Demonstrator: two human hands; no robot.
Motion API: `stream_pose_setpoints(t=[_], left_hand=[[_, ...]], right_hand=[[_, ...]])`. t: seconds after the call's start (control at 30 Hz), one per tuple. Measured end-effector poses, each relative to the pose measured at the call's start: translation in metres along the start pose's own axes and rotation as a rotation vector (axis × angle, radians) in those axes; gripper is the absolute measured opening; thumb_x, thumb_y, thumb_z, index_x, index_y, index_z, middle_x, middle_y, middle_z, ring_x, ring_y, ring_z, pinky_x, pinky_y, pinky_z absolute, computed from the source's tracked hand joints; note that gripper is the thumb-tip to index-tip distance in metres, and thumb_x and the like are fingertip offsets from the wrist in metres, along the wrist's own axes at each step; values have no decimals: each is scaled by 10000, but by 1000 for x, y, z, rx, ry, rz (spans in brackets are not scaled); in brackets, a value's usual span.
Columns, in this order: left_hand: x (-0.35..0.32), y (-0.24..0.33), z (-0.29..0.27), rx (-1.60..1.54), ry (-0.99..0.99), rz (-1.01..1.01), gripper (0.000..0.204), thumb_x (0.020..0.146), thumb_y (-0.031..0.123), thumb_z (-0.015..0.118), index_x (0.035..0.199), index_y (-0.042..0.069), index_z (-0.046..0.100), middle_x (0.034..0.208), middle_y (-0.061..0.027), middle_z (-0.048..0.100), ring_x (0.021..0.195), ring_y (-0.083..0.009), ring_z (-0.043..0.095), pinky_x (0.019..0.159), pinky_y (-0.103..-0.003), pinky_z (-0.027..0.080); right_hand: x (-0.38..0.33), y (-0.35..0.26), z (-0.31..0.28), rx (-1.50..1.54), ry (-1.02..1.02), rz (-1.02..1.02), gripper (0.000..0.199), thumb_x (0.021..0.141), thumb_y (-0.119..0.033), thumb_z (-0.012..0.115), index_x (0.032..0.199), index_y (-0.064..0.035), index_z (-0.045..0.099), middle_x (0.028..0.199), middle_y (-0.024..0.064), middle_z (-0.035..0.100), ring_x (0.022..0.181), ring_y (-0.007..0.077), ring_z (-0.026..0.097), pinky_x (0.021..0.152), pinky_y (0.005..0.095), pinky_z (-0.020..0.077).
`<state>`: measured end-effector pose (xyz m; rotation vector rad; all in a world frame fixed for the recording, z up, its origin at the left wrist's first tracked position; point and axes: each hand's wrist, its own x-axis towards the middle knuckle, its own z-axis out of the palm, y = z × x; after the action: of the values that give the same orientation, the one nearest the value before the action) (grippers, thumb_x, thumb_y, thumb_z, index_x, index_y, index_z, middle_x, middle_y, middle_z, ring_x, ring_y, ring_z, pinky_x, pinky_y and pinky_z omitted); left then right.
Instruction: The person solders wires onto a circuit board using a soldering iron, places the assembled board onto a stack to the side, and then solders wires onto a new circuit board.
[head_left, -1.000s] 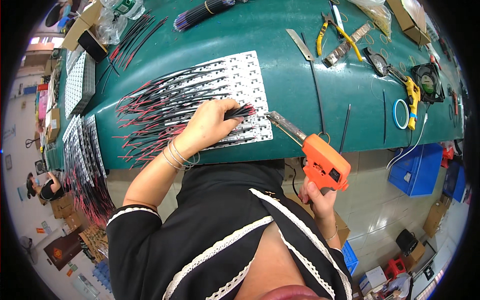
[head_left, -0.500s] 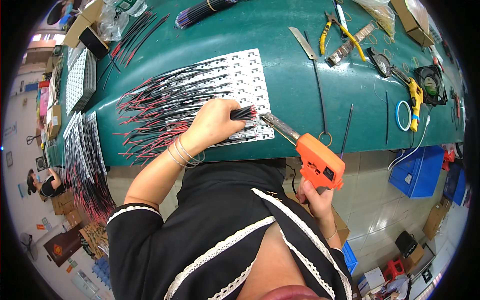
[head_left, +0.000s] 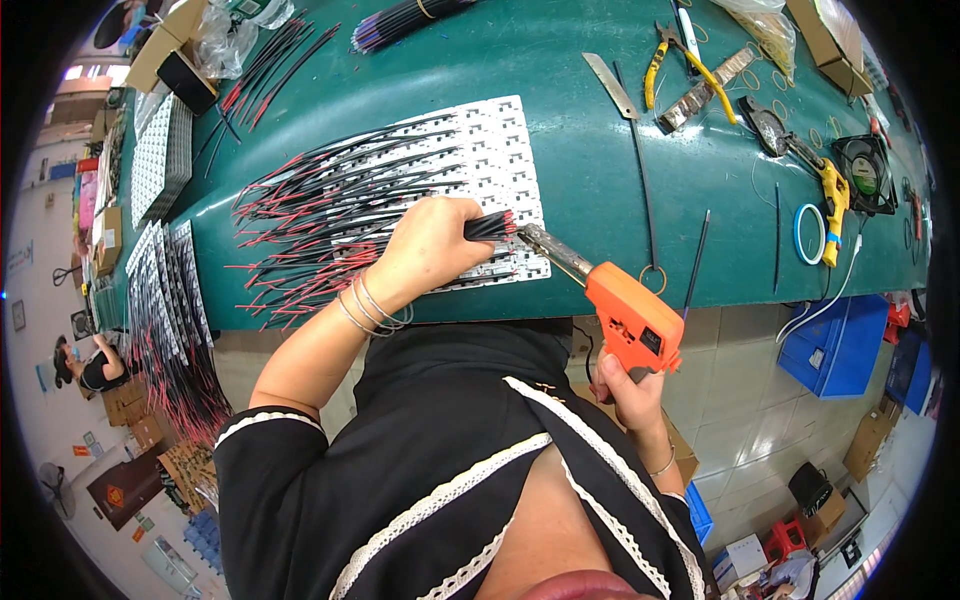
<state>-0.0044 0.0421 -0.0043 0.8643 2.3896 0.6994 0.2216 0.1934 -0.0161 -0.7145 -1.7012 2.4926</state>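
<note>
My left hand [head_left: 432, 242] is closed round a bundle of short black wires [head_left: 488, 227] whose reddish ends point right. It rests over a white circuit board panel [head_left: 505, 150], from which rows of black and red wires [head_left: 300, 215] trail leftward. In my right hand [head_left: 630, 388] is an orange soldering gun [head_left: 630, 312], gripped by its handle below the board's right side. The metal tip of the gun meets or nearly meets the wire ends by the board's right edge; actual contact is too small to tell.
On the green table [head_left: 590, 180] lie a blade [head_left: 608, 85], yellow-handled pliers [head_left: 660, 65], a yellow soldering gun [head_left: 832, 205], a small fan [head_left: 864, 172] and a blue-rimmed ring [head_left: 808, 233]. Stacked panels [head_left: 163, 165] and wired panels [head_left: 165, 300] stand left. A blue crate [head_left: 835, 345] is below right.
The orange soldering gun has shifted slightly left, its tip closer to the wire ends. My left hand keeps its hold on the bundle and has barely moved.
</note>
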Motion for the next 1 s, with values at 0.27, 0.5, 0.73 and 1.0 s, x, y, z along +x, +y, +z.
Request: stream_pose_setpoints(t=[0.27, 0.5, 0.73, 1.0], left_hand=[[2, -3, 0, 65, -8, 28, 219, 620, 173, 637, 690, -29, 593, 594, -210, 549, 605, -360, 564, 578, -397, 445], [9, -2, -6, -31, -70, 35, 211, 668, 156, 627, 669, -44, 559, 554, -193, 501, 489, -286, 492, 519, -343, 400], [14, -1, -12, -72, -174, 58, 202, 693, 157, 608, 675, -41, 570, 497, -147, 476, 443, -157, 418, 489, -315, 382], [14, 3, -11, -34, -174, 66, 205, 682, 166, 615, 678, -35, 576, 508, -162, 495, 448, -214, 479, 506, -328, 399]], right_hand=[[-3, 1, -3, 57, -5, -56, 331, 825, -173, 542, 1035, 52, 418, 528, 36, 433, 390, 102, 407, 374, 235, 354], [-5, 4, -5, 57, -11, -50, 331, 829, -174, 537, 1041, 47, 413, 534, 40, 430, 384, 101, 396, 371, 235, 349], [-3, 2, -2, 77, -17, -10, 279, 830, -178, 532, 972, 38, 425, 519, 40, 426, 385, 102, 404, 371, 234, 351], [-3, 1, 0, 43, 13, -19, 264, 824, -184, 537, 920, 41, 437, 505, 35, 423, 380, 104, 403, 369, 233, 354]])
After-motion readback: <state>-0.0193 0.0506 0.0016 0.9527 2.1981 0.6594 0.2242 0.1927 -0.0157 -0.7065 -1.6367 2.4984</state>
